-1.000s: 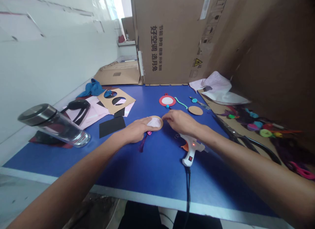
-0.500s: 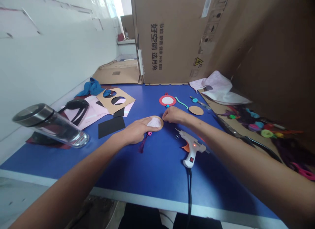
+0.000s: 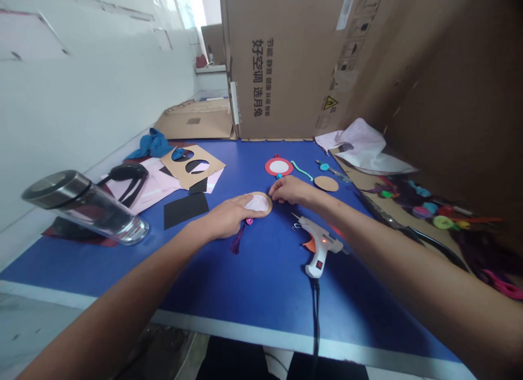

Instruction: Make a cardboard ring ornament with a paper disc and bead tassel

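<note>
A round cardboard disc [image 3: 267, 205] with a whitish patterned centre lies on the blue table. My left hand [image 3: 232, 212] grips it from the left, thumb across its face and fingers along the upper edge. Below the disc hang a pink bead [image 3: 249, 221] and a dark purple tassel [image 3: 236, 242]. At the disc's right edge my right hand [image 3: 289, 190] is closed in a pinch; what its fingertips hold, if anything, cannot be made out. Just right of the disc, a white hot glue gun [image 3: 321, 243] lies on its side, its small light glowing red.
Behind my right hand are a red-rimmed disc [image 3: 279, 166], a green strip [image 3: 302, 171], a plain cardboard oval [image 3: 326, 184] and a compass [image 3: 333, 170]. On the left stand a glass bottle [image 3: 93, 211], black paper [image 3: 186, 210] and cut cardboard [image 3: 171, 167]. A large carton [image 3: 294, 64] rises behind.
</note>
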A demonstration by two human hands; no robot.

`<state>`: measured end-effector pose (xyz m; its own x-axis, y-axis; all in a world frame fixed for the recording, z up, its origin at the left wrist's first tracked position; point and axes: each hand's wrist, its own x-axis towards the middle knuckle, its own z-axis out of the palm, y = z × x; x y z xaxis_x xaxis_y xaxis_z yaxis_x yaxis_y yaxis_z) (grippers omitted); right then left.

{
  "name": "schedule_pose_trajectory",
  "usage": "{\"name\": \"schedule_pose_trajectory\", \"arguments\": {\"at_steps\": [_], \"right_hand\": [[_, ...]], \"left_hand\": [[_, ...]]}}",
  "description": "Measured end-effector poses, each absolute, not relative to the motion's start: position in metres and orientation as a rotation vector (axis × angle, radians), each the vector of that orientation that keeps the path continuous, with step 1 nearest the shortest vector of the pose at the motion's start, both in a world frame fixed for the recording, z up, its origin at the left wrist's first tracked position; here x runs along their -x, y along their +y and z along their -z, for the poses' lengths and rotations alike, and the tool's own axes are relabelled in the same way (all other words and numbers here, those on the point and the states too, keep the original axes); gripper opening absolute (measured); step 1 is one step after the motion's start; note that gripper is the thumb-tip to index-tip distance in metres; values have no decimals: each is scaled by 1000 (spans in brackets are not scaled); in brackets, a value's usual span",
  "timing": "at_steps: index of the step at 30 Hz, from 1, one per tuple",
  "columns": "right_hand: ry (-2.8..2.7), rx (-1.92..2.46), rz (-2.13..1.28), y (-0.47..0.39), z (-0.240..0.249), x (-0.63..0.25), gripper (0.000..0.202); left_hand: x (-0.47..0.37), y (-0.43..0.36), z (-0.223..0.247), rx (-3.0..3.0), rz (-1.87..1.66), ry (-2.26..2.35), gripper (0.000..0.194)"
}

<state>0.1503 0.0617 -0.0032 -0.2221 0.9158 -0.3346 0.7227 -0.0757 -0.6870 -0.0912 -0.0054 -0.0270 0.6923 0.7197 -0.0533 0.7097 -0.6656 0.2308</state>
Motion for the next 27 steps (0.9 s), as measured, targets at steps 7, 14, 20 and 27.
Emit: {"name": "schedule_pose_trajectory", "arguments": {"at_steps": [7, 14, 20, 27], "right_hand": [[-1854, 1730, -1234, 61, 3, -150, 19], [-1905, 1752, -1176, 64, 6, -148, 18], [-1922, 1815, -1168, 65, 3, -142, 18], [-1918, 1794, -1210, 62, -1, -143, 17]], "left_hand": [[93, -4, 28, -2706, -86, 1101, 73], [93, -4, 29, -2684, -65, 1134, 73], [93, -4, 30, -2690, -71, 1138, 70], [93, -3, 32, -2711, -165, 1068, 75]]}}
